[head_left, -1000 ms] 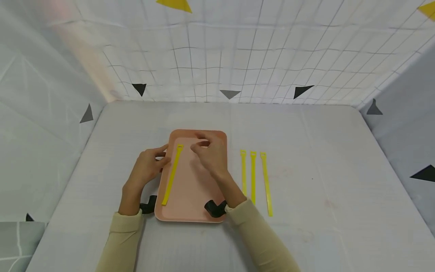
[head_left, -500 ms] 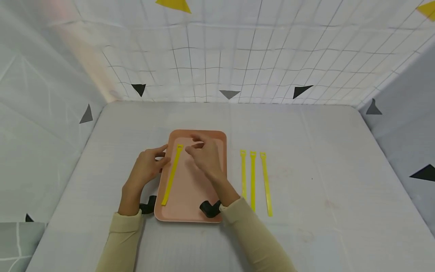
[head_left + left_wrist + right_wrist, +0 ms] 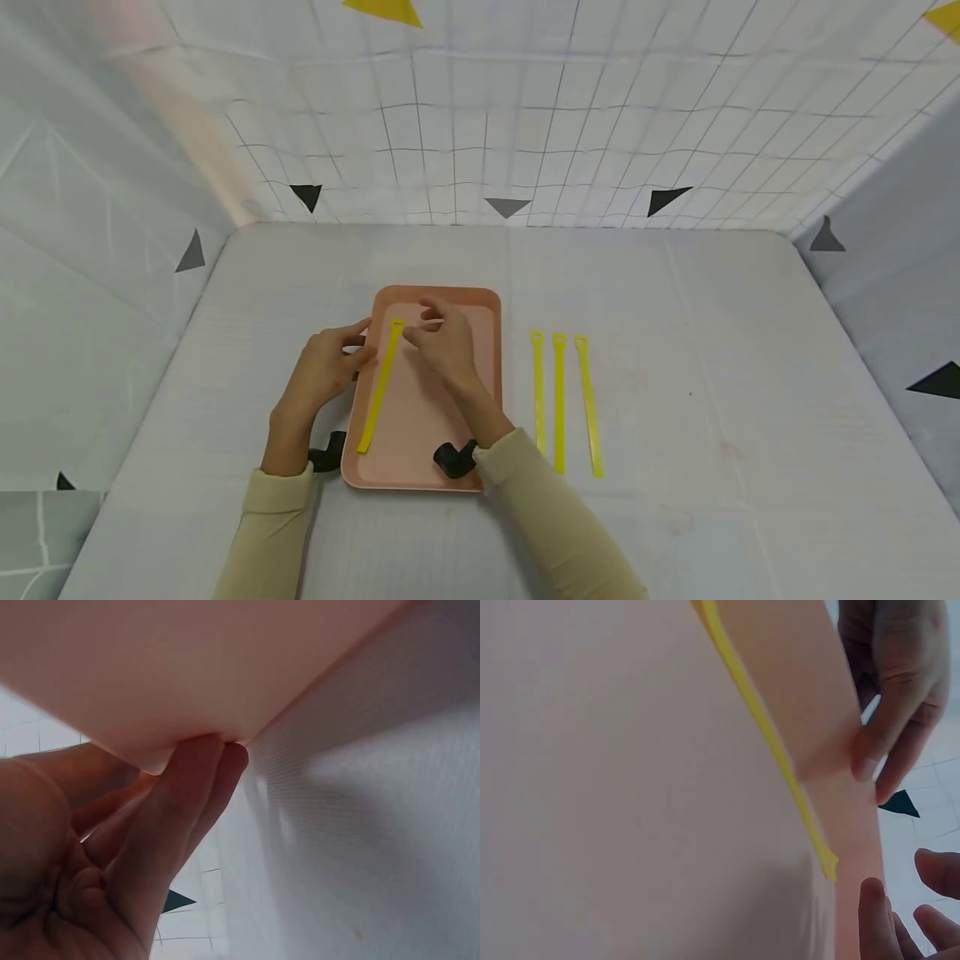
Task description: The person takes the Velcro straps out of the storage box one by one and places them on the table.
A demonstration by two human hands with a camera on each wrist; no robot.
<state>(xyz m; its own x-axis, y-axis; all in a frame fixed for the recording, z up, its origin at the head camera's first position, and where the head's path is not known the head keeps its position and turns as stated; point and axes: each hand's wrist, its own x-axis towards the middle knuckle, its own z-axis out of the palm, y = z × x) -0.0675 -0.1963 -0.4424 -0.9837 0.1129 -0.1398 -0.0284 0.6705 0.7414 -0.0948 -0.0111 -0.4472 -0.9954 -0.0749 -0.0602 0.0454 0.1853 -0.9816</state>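
Observation:
A pink tray (image 3: 427, 408) lies on the white-covered table. My left hand (image 3: 322, 364) grips its left edge, the thumb at the rim and the other fingers against the tray's underside (image 3: 172, 667) in the left wrist view. Inside the tray, along the left side, lies a yellow cable strap (image 3: 380, 385) with a slotted head at the far end. My right hand (image 3: 447, 343) hovers above the tray, just right of that head, fingers loosely bent and holding nothing. In the right wrist view its fingertips (image 3: 872, 896) are apart from the strap.
Right of the tray lie three more yellow cable straps (image 3: 559, 392), roughly parallel, slotted heads away from me. A black wrist device (image 3: 454, 459) on the right arm hangs over the tray's near part; another (image 3: 327, 452) is at the left wrist. A gridded white curtain (image 3: 517, 125) stands behind.
My right hand has moved a little left over the tray, closer to the strap's head. The left hand, the tray and the straps stay in place.

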